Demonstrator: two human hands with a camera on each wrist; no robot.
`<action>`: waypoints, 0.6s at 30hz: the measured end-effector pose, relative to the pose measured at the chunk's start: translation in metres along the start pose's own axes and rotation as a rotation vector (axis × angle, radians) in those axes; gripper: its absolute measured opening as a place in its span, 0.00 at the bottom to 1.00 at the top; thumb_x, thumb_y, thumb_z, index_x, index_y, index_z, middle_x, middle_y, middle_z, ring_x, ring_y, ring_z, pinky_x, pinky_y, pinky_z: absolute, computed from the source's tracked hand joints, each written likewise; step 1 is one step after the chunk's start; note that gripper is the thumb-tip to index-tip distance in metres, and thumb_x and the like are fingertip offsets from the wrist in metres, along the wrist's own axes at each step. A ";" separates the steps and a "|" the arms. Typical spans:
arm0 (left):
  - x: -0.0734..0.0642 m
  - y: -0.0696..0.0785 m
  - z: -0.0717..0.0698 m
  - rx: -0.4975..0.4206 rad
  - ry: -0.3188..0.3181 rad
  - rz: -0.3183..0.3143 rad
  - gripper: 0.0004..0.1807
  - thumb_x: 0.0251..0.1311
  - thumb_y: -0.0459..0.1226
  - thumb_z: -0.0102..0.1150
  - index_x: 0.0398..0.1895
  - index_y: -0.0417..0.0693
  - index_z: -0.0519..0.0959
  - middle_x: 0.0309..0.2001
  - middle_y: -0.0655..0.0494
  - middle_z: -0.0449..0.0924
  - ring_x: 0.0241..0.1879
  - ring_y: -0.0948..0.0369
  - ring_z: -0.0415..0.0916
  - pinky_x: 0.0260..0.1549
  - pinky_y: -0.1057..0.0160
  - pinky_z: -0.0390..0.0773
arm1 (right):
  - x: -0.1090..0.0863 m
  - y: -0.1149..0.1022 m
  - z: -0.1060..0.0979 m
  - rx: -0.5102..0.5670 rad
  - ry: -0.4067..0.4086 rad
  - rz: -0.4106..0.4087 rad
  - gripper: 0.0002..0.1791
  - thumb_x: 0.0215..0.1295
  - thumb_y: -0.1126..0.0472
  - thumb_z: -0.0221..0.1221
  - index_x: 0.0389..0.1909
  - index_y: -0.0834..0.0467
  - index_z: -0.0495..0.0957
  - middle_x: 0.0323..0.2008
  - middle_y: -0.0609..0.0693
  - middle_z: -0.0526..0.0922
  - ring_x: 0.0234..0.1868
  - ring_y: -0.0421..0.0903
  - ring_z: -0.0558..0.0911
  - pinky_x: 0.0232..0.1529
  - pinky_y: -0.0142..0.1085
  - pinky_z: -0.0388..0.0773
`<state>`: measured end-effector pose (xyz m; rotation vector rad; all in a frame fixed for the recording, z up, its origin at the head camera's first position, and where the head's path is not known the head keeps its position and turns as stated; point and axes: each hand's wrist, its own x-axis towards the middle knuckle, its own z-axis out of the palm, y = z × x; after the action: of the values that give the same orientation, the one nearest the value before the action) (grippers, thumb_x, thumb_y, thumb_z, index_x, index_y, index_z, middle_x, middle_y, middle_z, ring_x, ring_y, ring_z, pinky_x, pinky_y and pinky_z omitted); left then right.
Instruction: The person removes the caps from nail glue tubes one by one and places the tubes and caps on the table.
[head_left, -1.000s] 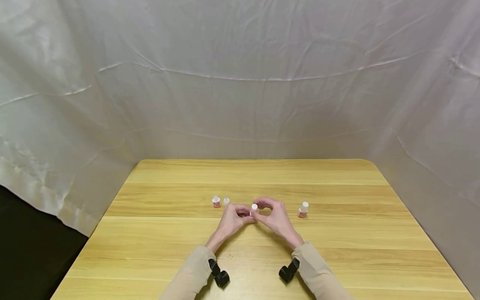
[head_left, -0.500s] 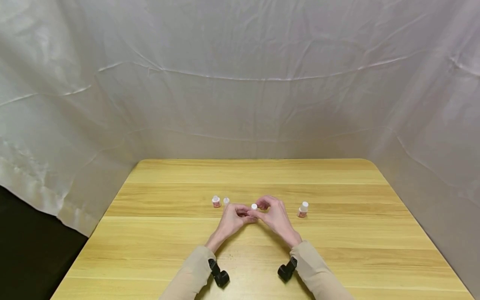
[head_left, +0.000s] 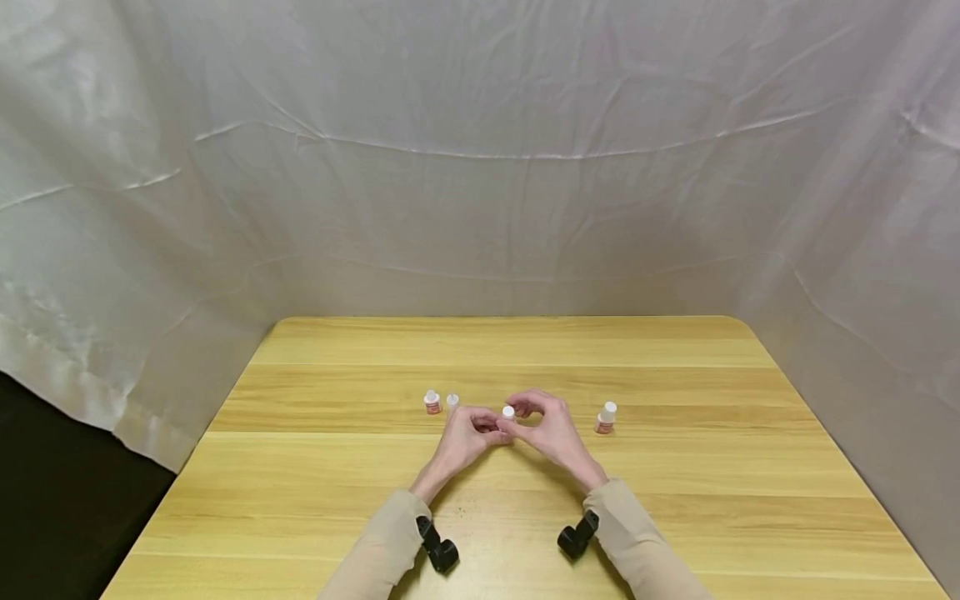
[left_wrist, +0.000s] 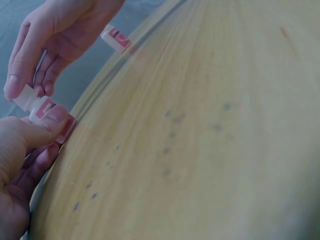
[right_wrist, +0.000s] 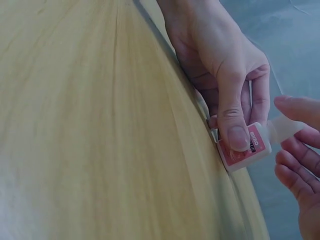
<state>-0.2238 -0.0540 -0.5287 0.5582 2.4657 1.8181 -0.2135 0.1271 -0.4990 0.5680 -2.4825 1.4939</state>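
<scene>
Between the hands is a small white bottle (right_wrist: 242,150) with a pink label, its base on or very near the table. My left hand (head_left: 462,442) grips the bottle's body, the thumb lying across the label. The white cap (left_wrist: 25,97) sits at the bottle's neck, and my right hand (head_left: 551,429) pinches it between thumb and fingers. Whether the cap is tight or loose cannot be seen. Just beyond my left hand stands a small white-topped object (head_left: 453,401), its lower part hidden.
A similar pink-labelled bottle (head_left: 432,403) stands to the left. Another capped bottle (head_left: 606,417) is upright to the right of my right hand. The wooden table (head_left: 480,350) reaches back to a pale hanging curtain (head_left: 495,225).
My right hand has shifted slightly at the cap, its thumb moving inward across the bottle and then back a little. My left hand keeps its grip in place.
</scene>
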 end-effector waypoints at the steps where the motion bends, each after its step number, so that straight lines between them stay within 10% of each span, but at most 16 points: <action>1: 0.000 0.000 0.000 0.009 0.002 0.008 0.10 0.51 0.31 0.75 0.37 0.38 0.88 0.35 0.41 0.90 0.33 0.48 0.89 0.32 0.72 0.84 | 0.000 0.000 0.001 -0.007 0.013 -0.006 0.18 0.52 0.61 0.76 0.43 0.62 0.84 0.35 0.52 0.87 0.36 0.44 0.83 0.41 0.33 0.82; 18: 0.000 0.000 -0.001 0.051 -0.023 -0.008 0.12 0.51 0.33 0.76 0.39 0.40 0.88 0.37 0.44 0.90 0.33 0.59 0.89 0.35 0.71 0.86 | 0.004 -0.003 0.001 0.010 0.019 0.029 0.11 0.51 0.65 0.75 0.36 0.58 0.85 0.33 0.51 0.88 0.35 0.43 0.83 0.43 0.38 0.83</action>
<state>-0.2236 -0.0547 -0.5281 0.5677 2.5014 1.7402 -0.2157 0.1239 -0.4964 0.5191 -2.4806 1.5152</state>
